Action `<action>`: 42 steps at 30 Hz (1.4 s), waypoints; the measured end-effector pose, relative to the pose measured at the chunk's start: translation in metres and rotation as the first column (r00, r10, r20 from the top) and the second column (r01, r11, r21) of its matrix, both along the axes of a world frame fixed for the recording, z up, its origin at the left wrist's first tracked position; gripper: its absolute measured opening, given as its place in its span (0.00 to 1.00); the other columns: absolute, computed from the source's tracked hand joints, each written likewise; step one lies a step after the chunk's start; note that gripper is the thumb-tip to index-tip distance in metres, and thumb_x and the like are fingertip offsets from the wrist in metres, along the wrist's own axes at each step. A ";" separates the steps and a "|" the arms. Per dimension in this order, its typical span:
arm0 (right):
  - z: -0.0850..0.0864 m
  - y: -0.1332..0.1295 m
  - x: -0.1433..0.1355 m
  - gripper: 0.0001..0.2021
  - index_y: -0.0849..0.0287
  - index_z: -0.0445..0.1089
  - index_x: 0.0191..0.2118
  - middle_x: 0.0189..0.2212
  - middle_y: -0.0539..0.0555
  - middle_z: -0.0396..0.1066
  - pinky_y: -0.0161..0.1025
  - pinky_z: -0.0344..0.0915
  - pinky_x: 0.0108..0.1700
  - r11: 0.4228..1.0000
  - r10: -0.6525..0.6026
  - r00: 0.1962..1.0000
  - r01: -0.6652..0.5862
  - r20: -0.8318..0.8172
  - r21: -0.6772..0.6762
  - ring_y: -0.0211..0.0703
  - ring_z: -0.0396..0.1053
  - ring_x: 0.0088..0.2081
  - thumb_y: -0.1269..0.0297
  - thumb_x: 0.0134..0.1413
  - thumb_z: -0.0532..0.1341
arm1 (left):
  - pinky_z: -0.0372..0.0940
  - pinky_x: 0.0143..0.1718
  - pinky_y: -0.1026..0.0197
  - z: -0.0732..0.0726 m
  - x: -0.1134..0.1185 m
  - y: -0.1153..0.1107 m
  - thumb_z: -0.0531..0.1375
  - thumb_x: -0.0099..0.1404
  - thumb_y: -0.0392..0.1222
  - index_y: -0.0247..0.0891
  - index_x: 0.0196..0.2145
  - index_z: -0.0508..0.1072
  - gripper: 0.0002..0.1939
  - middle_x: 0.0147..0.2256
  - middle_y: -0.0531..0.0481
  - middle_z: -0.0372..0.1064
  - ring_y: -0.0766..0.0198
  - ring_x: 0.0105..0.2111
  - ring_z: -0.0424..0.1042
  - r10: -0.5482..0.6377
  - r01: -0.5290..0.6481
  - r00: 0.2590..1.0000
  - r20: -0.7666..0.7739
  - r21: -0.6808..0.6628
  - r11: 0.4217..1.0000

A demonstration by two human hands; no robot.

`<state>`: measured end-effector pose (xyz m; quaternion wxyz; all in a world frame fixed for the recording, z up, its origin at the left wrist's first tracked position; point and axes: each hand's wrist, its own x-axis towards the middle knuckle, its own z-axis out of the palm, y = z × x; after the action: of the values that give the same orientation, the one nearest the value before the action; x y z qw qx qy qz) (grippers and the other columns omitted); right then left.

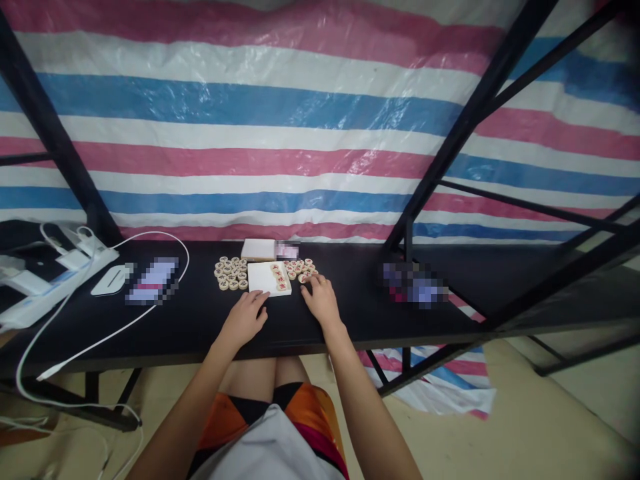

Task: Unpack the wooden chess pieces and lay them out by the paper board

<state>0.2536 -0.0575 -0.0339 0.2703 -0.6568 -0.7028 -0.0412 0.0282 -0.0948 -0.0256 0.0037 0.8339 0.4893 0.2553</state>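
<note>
White tray (265, 277) sits at mid-counter, a few round pieces (281, 277) lined along its right edge. Its long axis runs away from the person, roughly front to back. Loose pieces lie on both sides — a left cluster (231, 273) touching the tray's left side, a right cluster (300, 268) just beyond its right edge.

Left hand (245, 319) rests on the counter (350, 313), fingertips at the tray's near edge; fingers loosely curled, holding nothing visible. Right hand (323, 300) lies flat just right of the tray, fingers spread, tips touching the nearest pieces of the right cluster; no pinch seen. Right cluster lies straight ahead of the right hand, so that hand is the nearer one to it; tray is nearer the left.

Behind the tray: a pale box (259, 249). Far left — power strip (55, 283), white cable (100, 340), mouse (110, 280). Striped tarp (280, 127) behind; black frame (450, 153) at right.
</note>
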 end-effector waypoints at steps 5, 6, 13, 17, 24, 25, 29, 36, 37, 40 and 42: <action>0.002 0.001 -0.004 0.17 0.56 0.64 0.53 0.54 0.59 0.63 0.42 0.59 0.47 0.996 0.080 0.994 -0.077 0.076 -0.045 0.50 0.61 0.49 0.64 0.58 0.53 | 0.63 0.50 0.52 -0.001 0.000 0.000 0.51 0.64 0.36 0.38 0.53 0.67 0.20 0.50 0.44 0.66 0.56 0.47 0.64 -0.008 0.008 1.000 0.007 0.003 1.000; 0.003 0.001 -0.005 0.16 0.56 0.65 0.52 0.53 0.59 0.64 0.42 0.59 0.47 0.996 0.079 0.993 -0.075 0.082 -0.054 0.50 0.61 0.49 0.64 0.59 0.53 | 0.63 0.50 0.52 -0.001 0.000 0.000 0.51 0.64 0.36 0.38 0.53 0.67 0.20 0.50 0.44 0.66 0.56 0.47 0.64 -0.006 0.006 1.000 0.009 0.005 1.000; 0.008 0.001 -0.009 0.09 0.58 0.66 0.40 0.39 0.58 0.71 0.38 0.57 0.40 0.995 0.001 0.996 0.008 0.092 -0.100 0.46 0.64 0.41 0.63 0.61 0.51 | 0.62 0.51 0.53 0.000 0.000 0.000 0.51 0.65 0.37 0.37 0.54 0.66 0.20 0.50 0.44 0.66 0.56 0.47 0.64 0.002 -0.002 1.000 -0.004 -0.003 1.000; 0.009 0.000 -0.010 0.08 0.60 0.66 0.39 0.38 0.57 0.71 0.38 0.56 0.40 0.997 -0.020 0.999 0.024 0.048 -0.076 0.46 0.65 0.40 0.64 0.60 0.52 | 0.62 0.51 0.52 0.000 0.000 0.000 0.51 0.65 0.36 0.37 0.54 0.66 0.20 0.50 0.43 0.65 0.56 0.48 0.64 -0.006 0.006 1.000 0.001 -0.012 1.000; 0.020 -0.005 -0.039 0.10 0.58 0.67 0.43 0.41 0.56 0.71 0.38 0.57 0.47 0.949 0.304 0.950 -0.296 -0.069 0.110 0.44 0.64 0.45 0.64 0.60 0.51 | 0.63 0.51 0.51 -0.005 -0.001 0.001 0.52 0.64 0.36 0.39 0.53 0.66 0.20 0.50 0.44 0.65 0.57 0.48 0.64 -0.005 0.005 1.000 0.024 0.023 1.000; 0.022 -0.005 -0.046 0.10 0.57 0.68 0.43 0.42 0.55 0.71 0.39 0.57 0.47 0.931 0.355 0.934 -0.349 -0.049 0.106 0.44 0.64 0.46 0.64 0.60 0.52 | 0.63 0.51 0.52 -0.005 -0.001 0.001 0.52 0.64 0.35 0.40 0.53 0.66 0.19 0.50 0.44 0.65 0.57 0.48 0.64 -0.011 0.010 1.000 0.026 0.025 1.000; 0.025 0.000 -0.061 0.10 0.57 0.70 0.40 0.40 0.56 0.72 0.42 0.58 0.47 0.925 0.375 0.926 -0.376 0.035 0.049 0.47 0.64 0.45 0.65 0.59 0.53 | 0.63 0.50 0.52 -0.003 0.000 0.001 0.52 0.63 0.35 0.40 0.52 0.67 0.19 0.48 0.44 0.65 0.57 0.47 0.64 -0.011 0.011 1.000 0.016 0.014 1.000; 0.017 -0.004 -0.060 0.13 0.58 0.73 0.36 0.49 0.58 0.67 0.44 0.59 0.49 0.941 0.329 0.944 -0.329 0.013 0.084 0.49 0.60 0.51 0.63 0.60 0.51 | 0.62 0.51 0.52 -0.001 0.000 0.000 0.52 0.64 0.36 0.37 0.53 0.66 0.19 0.51 0.43 0.63 0.55 0.48 0.64 -0.001 0.001 1.000 -0.016 0.001 1.000; 0.017 -0.005 -0.060 0.13 0.58 0.73 0.36 0.49 0.58 0.67 0.44 0.59 0.50 0.940 0.330 0.944 -0.329 0.001 0.092 0.49 0.60 0.51 0.63 0.60 0.51 | 0.62 0.51 0.52 -0.001 0.000 0.000 0.51 0.64 0.36 0.37 0.53 0.66 0.19 0.52 0.43 0.63 0.55 0.48 0.63 -0.005 0.005 1.000 -0.022 0.003 1.000; 0.016 -0.003 -0.054 0.14 0.58 0.73 0.35 0.49 0.58 0.66 0.44 0.59 0.51 0.959 0.269 0.961 -0.261 -0.065 0.109 0.49 0.60 0.51 0.63 0.60 0.51 | 0.62 0.51 0.52 -0.001 -0.001 0.000 0.50 0.65 0.36 0.38 0.54 0.65 0.20 0.53 0.44 0.63 0.56 0.48 0.63 -0.012 0.012 0.999 -0.036 -0.003 1.000; 0.014 0.001 -0.045 0.14 0.58 0.73 0.40 0.52 0.59 0.64 0.45 0.59 0.50 0.988 0.134 0.983 -0.123 -0.122 0.092 0.50 0.60 0.51 0.66 0.59 0.51 | 0.62 0.51 0.52 0.000 -0.001 0.001 0.50 0.65 0.37 0.37 0.55 0.65 0.20 0.52 0.45 0.64 0.55 0.48 0.63 -0.011 0.011 0.999 -0.038 -0.015 1.000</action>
<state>0.2089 -0.0569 -0.0198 0.3445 -0.5991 -0.7227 -0.0111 0.0269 -0.0939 -0.0258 0.0017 0.8412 0.4865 0.2358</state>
